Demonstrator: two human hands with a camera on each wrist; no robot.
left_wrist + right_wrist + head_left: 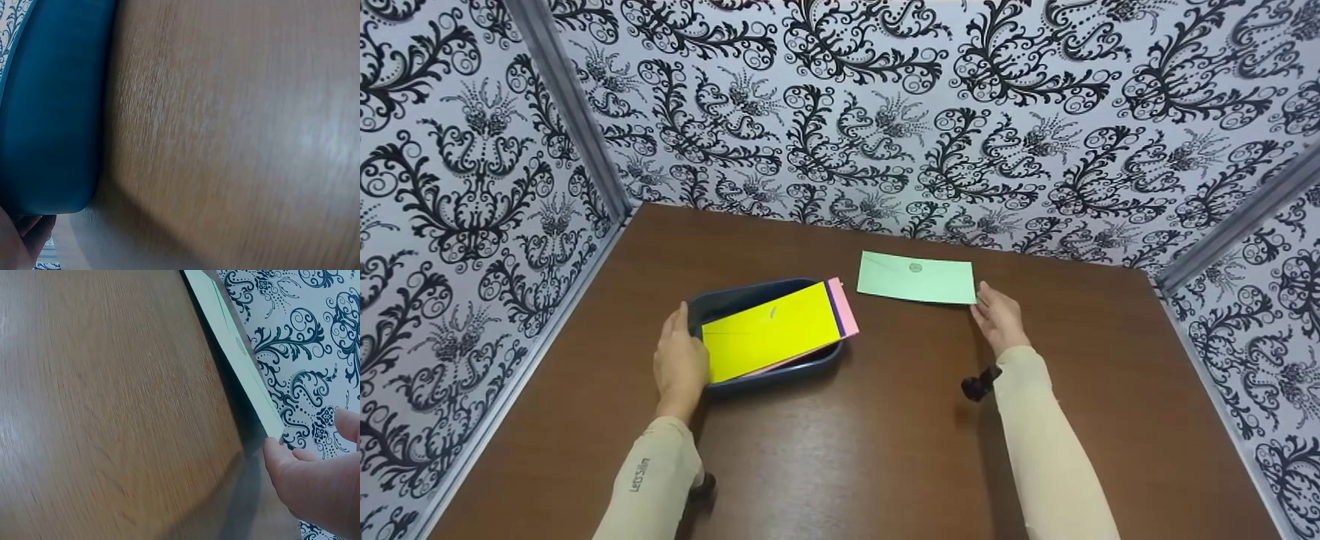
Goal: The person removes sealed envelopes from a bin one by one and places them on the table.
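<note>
Brown wood-grain surface (885,420) carries a pale green paper envelope (916,277) whose near right corner the right hand (999,319) touches with relaxed fingers, its grip holding nothing, while the left hand (680,364) grips the rim of a dark blue plastic tray (735,298) bearing yellow, purple and pink sheets (769,330).

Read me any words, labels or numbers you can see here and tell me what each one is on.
"Let'Slim", roughly, small and hard to make out: on the left sleeve.
Round mark on the green envelope: too small to read.
Yellow envelope in the blue tray: no writing visible.
</note>
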